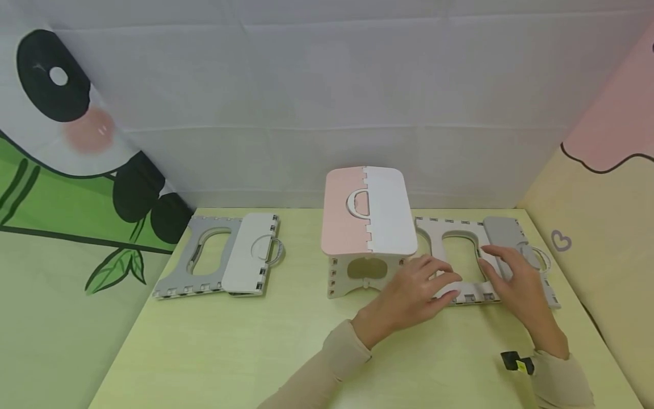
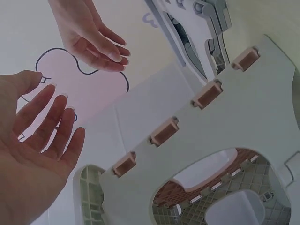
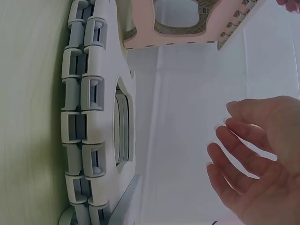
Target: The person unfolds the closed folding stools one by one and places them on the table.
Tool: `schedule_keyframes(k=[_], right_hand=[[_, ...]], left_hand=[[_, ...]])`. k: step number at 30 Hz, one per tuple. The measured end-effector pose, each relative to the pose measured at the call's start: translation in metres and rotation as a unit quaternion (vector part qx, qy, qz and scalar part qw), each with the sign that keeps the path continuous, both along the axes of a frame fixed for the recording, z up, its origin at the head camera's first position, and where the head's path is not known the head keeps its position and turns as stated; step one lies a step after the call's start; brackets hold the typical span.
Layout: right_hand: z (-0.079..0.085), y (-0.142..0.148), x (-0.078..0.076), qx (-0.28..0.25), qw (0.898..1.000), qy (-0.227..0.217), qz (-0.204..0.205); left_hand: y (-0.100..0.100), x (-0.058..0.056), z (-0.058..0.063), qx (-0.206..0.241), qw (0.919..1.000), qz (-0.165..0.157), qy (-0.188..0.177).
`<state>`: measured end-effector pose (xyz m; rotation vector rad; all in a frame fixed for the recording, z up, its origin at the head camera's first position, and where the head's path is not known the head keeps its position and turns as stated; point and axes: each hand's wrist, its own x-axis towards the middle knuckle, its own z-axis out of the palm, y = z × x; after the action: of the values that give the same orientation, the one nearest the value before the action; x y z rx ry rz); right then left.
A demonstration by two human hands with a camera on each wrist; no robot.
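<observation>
A folding step stool [image 1: 343, 227] with a pink and white top stands unfolded at the back centre, a loop handle on its top. To its right, a folded grey and white step stool [image 1: 495, 230] lies flat. My left hand [image 1: 416, 292] hovers between these two, fingers loosely bent and holding nothing. Over the folded stool is my right hand [image 1: 521, 287], thumb and fingers apart and nothing in them. In the right wrist view, a gap separates the right hand [image 3: 262, 154] from the folded stool's hinged edge [image 3: 84, 112]. The left wrist view shows the unfolded stool's side panel [image 2: 225, 122] beside the left hand [image 2: 37, 154].
Another folded grey and white stool [image 1: 245, 255] lies on the left of the pale yellow-green table [image 1: 219, 352]. A white fabric backdrop [image 1: 306, 85] rises behind the table, with printed panels at both sides. A small black device [image 1: 517, 362] sits at the right wrist.
</observation>
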<state>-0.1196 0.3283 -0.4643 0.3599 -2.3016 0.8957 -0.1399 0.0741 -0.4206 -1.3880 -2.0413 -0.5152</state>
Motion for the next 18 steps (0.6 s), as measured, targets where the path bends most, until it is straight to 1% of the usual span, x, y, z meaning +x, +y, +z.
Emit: schedule_keyframes(k=[7, 12, 15, 18], right_hand=[[-0.003, 0.007, 0.001, 0.001, 1.000, -0.010, -0.015], [-0.004, 0.012, -0.001, 0.008, 0.999, -0.005, -0.034], [-0.004, 0.015, -0.001, 0.008, 0.999, -0.002, -0.045], [-0.005, 0.018, 0.000, 0.004, 0.998, -0.011, -0.055]], left_hand=[[0.005, 0.000, -0.009, -0.022, 0.9997, 0.004, -0.006], [0.010, -0.002, -0.018, -0.033, 0.9994, 0.010, -0.007], [0.013, -0.002, -0.023, -0.036, 0.9991, 0.009, -0.021], [0.016, -0.002, -0.028, -0.042, 0.9982, 0.008, -0.042]])
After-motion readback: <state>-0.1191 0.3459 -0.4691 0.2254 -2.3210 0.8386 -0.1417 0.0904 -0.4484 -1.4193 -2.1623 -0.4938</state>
